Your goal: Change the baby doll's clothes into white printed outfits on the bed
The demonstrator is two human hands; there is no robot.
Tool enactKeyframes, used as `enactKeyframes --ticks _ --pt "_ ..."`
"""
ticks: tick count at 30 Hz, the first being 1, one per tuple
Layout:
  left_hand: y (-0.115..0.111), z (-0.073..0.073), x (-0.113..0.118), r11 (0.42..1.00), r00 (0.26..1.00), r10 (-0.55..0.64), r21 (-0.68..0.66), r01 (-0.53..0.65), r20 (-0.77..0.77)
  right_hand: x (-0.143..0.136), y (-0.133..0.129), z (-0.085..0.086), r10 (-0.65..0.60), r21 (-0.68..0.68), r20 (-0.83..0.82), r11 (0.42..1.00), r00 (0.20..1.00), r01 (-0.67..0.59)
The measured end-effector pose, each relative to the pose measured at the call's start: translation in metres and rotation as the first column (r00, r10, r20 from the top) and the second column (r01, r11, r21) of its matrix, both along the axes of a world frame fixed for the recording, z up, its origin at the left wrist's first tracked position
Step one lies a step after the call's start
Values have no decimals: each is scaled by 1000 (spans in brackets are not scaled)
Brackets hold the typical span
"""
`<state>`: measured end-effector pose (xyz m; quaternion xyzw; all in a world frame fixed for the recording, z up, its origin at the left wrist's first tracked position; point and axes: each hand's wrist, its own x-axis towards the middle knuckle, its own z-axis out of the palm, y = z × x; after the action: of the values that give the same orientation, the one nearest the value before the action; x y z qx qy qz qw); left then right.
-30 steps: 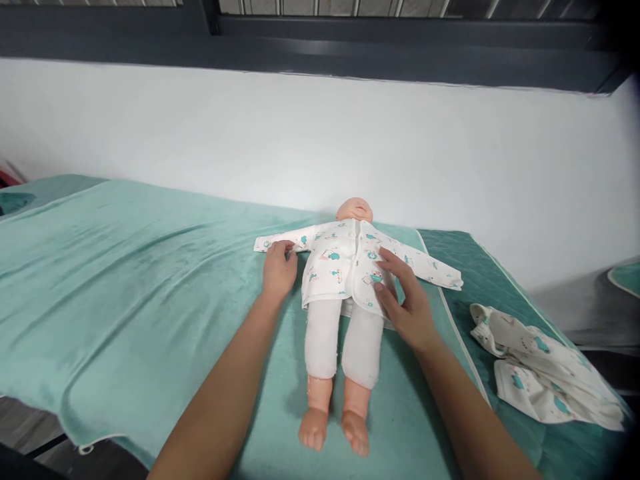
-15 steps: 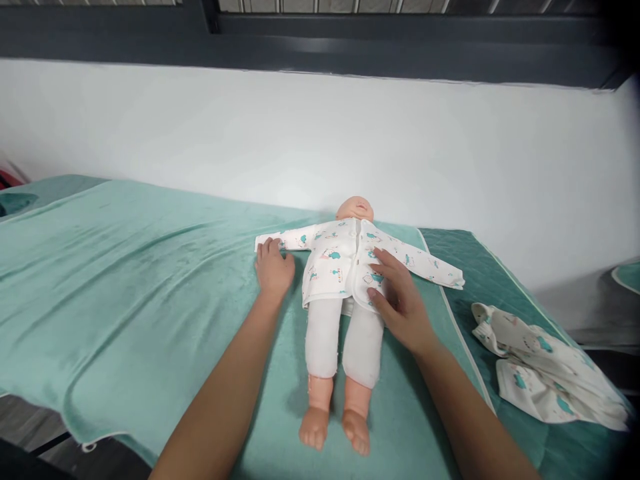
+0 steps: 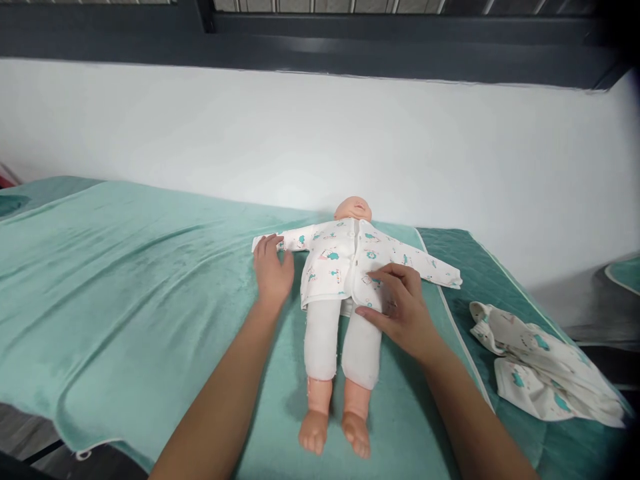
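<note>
A baby doll (image 3: 317, 393) lies on its back in a white jacket (image 3: 325, 270) with green prints and plain white leg covers. Its head is at the wall and its bare feet point toward me. My left hand (image 3: 273, 270) rests with extended fingers over the cuff of the sleeve on the left, thumb apart. Over the lower right front of the jacket is my right hand (image 3: 405, 310), thumb and fingers parted around the hem area. Whether its fingertips touch the cloth is hard to tell. Both sleeves spread outward, and the front edges meet down the middle.
A light green sheet (image 3: 125, 287) covers the bed, with a darker green quilted cover (image 3: 450, 243) on the right. Crumpled white printed clothing (image 3: 545, 367) lies there. Behind stands a white wall (image 3: 300, 133) beneath a dark beam (image 3: 350, 50).
My right hand has drawn slightly toward the jacket's hem, its fingers curling more and the thumb moving left. My left hand stays at the cuff.
</note>
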<state>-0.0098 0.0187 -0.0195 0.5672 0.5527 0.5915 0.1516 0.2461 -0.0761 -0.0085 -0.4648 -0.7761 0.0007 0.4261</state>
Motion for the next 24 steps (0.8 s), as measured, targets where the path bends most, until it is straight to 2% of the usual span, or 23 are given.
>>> enactKeyframes --ticks 3,4,6,9,11,13,18,20,22,24 --pt "-18 12 10 967 964 -255 -1 256 77 -2 -8 -1 -11 1 23 1000 1000 10" --pt "-24 16 13 933 933 -359 -10 359 33 -3 -11 -1 -2 -17 25 1000 1000 2" --pt "-35 23 19 847 832 -527 -37 530 -172 -5 -15 -2 23 -77 10 997 1000 -22" --pt "-44 30 22 775 675 -598 -97 624 -433 -10 -19 -2 18 -135 -24 991 1000 -21" --pt "-47 32 22 758 623 -614 -143 636 -485 -12 -20 -3 -14 -131 -28 991 1000 10" --pt "-49 33 22 751 603 -623 -163 640 -498 -13 -20 -4 -35 -110 -17 993 999 33" --pt "-52 30 27 813 677 -511 -43 580 -530 -11 -19 -6 -49 -53 -1 997 999 49" --pt "-50 27 28 825 724 -485 18 564 -491 -10 -19 -7 -32 -48 -7 998 999 32" --pt "-48 24 29 847 803 -477 57 528 -357 -9 -19 -6 2 -51 -7 999 1000 -2" --pt "-43 21 28 893 892 -440 49 446 -107 -9 -19 -5 24 -53 -5 998 1000 -25"
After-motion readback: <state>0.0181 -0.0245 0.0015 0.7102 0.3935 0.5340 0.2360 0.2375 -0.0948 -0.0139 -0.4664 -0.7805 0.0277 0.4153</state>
